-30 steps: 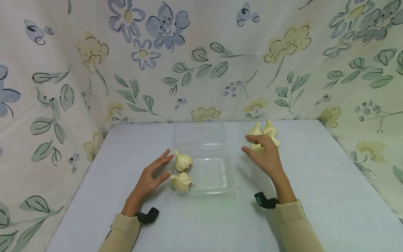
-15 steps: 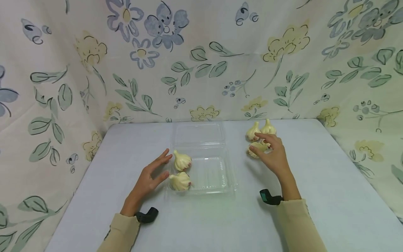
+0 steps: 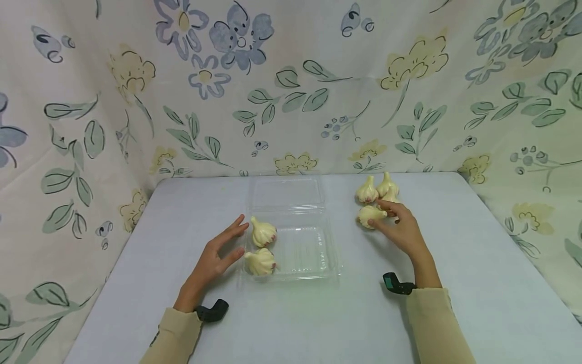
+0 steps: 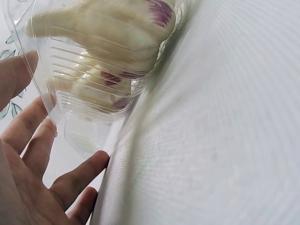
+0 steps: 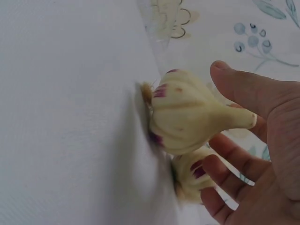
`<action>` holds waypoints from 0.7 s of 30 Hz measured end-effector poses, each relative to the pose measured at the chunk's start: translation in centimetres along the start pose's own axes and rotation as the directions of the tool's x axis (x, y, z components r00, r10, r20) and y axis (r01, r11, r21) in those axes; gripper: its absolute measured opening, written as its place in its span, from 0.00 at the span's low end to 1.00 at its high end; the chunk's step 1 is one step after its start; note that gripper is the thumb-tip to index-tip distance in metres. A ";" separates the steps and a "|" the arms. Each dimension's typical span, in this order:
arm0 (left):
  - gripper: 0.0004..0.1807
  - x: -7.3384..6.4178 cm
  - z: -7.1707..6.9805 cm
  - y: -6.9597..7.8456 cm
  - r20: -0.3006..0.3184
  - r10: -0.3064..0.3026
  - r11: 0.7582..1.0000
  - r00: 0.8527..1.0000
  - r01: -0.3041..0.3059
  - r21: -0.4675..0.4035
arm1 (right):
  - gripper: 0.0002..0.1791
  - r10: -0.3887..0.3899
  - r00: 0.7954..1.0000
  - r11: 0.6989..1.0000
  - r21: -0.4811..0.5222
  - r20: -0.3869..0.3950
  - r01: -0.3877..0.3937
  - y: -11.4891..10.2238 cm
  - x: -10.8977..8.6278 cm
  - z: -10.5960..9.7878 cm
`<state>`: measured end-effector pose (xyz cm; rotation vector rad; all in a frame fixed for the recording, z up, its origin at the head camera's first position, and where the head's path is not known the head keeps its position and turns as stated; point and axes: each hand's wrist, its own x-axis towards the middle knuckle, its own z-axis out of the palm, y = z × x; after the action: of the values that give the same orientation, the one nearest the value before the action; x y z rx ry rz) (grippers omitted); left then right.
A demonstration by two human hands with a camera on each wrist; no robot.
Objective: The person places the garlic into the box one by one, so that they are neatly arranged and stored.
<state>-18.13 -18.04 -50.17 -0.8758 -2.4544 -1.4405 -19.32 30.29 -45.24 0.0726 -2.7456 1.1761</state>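
Note:
A clear plastic clamshell box [image 3: 302,250] lies with its lid laid back. Inside, along its left side, are two garlic bulbs [image 3: 263,232], seen through the ribbed wall in the left wrist view. My left hand [image 3: 221,253] has its fingers spread at the box's left rim, and fingertips touch the plastic. Farther right, my right hand [image 3: 402,230] reaches around a garlic bulb [image 5: 187,112], thumb on one side and fingers on the other. That bulb still sits on the table; a slight gap shows between thumb and bulb in the right wrist view.
Several more garlic bulbs [image 3: 367,191] stand close behind the right hand, one partly hidden by its fingers. The white table [image 3: 291,323] ends at a floral curtain [image 3: 291,101] at the back. The box's raised lid [image 3: 287,194] reaches towards that edge.
My right hand has shifted right and slightly nearer, lowering around the nearest garlic bulb of the group. My left hand and the box have stayed in place.

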 end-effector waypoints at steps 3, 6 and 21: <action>0.33 0.0 0.0 0.0 0.000 -0.008 1.000 1.000 0.008 -0.001 | 0.35 0.005 1.000 1.000 0.003 0.021 -0.005 0.4 0.0 0.1; 0.33 0.0 0.0 -0.1 -0.002 -0.012 1.000 1.000 0.012 -0.003 | 0.36 0.010 0.999 1.000 0.009 0.033 -0.010 0.8 0.0 0.3; 0.32 0.0 0.1 0.1 -0.007 0.002 1.000 1.000 -0.002 -0.014 | 0.37 -0.005 0.998 0.999 0.034 0.066 0.003 1.5 0.0 0.9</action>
<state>-18.11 -17.88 -50.16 -0.8747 -2.4410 -1.4591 -19.54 30.66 -46.88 0.1228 -2.7810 1.2405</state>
